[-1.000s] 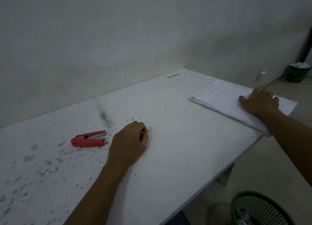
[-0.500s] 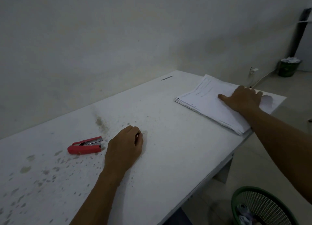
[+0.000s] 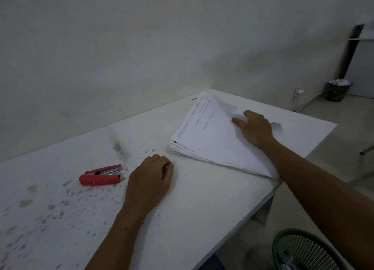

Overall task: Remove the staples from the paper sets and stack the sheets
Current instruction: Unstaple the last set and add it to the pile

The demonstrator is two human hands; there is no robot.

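Paper stack [image 3: 212,140] pressed on worktop [image 3: 202,205].
Right hand [image 3: 256,129] fingers are curled on lifted sheets; left hand [image 3: 150,180] is loosely curled beside stapler [image 3: 100,175].

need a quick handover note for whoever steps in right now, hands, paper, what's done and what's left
Left hand: curled on the table beside the red stapler; whether it holds anything is unclear.
Right hand: resting on the paper stack, fingers lifting a crumpled corner of the top sheets.
Stack lies at the table's far right end. Green basket on the floor, below right.
Done: no separate stack of loose sheets in view.
Left: pull staples, stack sheets.
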